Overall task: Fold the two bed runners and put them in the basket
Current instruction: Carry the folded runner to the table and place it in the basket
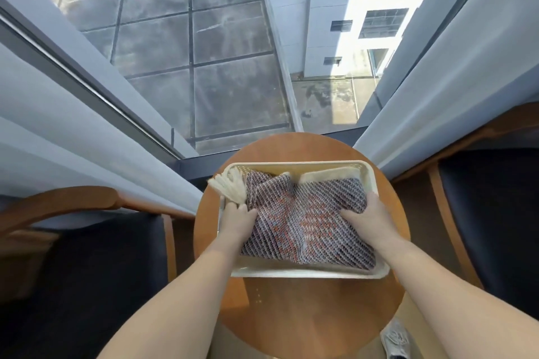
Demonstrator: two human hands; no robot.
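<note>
Basket (306,272): one, white, on round wooden counter (306,323).
Bed runner (306,227): folded, inside basket; one or two, cannot tell.
Tassel (230,186): one, over left rim.
Left hand (237,221): fingers (248,210) curled on runner's left edge.
Right hand (369,218): fingers (350,214) curled on right edge.

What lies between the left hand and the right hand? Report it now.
The folded runner, inside the basket, spans from the left hand to the right hand; the head view shows it.

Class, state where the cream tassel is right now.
In the head view, the cream tassel drapes over the basket's far-left corner, just beyond the left hand.
</note>
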